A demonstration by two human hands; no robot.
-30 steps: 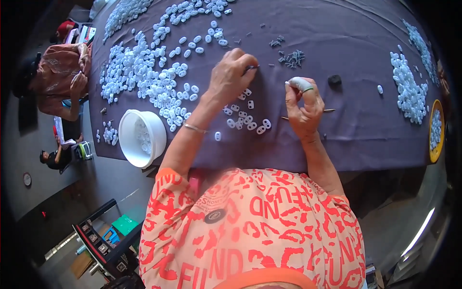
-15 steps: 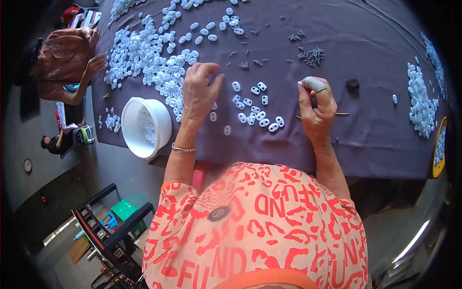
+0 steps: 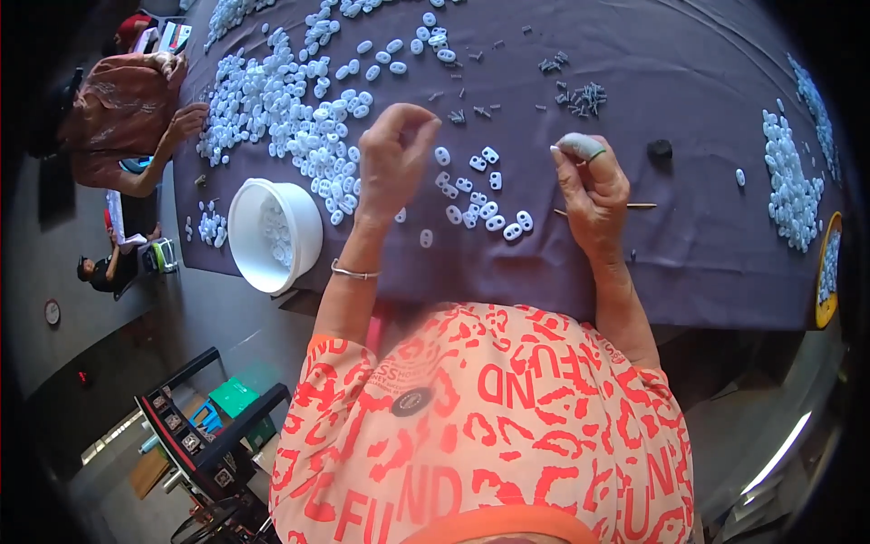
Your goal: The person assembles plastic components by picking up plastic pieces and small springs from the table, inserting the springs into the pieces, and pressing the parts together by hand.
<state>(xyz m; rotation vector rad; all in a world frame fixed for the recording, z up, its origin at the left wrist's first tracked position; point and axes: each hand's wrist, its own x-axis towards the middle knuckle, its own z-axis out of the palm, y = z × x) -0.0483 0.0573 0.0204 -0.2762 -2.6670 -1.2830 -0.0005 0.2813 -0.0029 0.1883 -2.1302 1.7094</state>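
My left hand (image 3: 396, 163) hovers over the table beside small grey springs or pins (image 3: 458, 117). Its thumb and index finger are bent toward each other with a gap between them. My right hand (image 3: 594, 195) has thumb and index tips together, a pale finger cot (image 3: 581, 145) with a green band on the index finger. What the pinch holds is too small to name. A thin pointed stick (image 3: 642, 205) shows on both sides of that hand; whether it is held or lies beneath, I cannot tell. Between my hands lie several small white two-holed plastic pieces (image 3: 490, 209).
A large heap of white oval pieces (image 3: 263, 100) spreads over the left; a white tub (image 3: 304, 227) holds more. Grey springs or pins (image 3: 587, 98) and a black lump (image 3: 660, 150) lie beyond my right hand. At far right sit more white pieces (image 3: 788, 172) and a yellow-rimmed container (image 3: 827, 272).
My left hand has moved right and away from me, toward the grey springs, its thumb and index drawing closer. My right hand has shifted slightly left, still pinching.
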